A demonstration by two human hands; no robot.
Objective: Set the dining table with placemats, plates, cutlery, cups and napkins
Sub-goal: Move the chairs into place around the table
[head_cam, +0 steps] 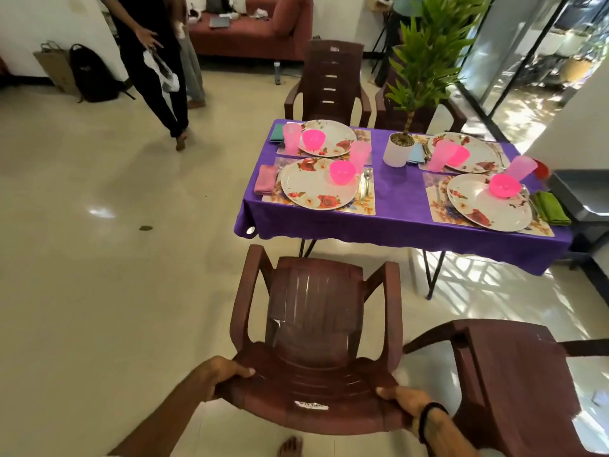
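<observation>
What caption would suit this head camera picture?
Both hands, left hand and right hand, grip a brown chair before a purple-clothed table set for four.

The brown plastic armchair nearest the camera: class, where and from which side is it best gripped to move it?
Grip the armchair by its backrest's top edge, from behind. That curved rim faces the person, and both hands, left and right, already hold its two ends.

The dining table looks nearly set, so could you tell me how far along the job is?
Done: four floral plates on placemats, e.g. near-left plate, with pink cups, bowls, napkins, some cutlery. In hand: left hand and right hand grip a brown chair back. Left: placing it at the table.
</observation>
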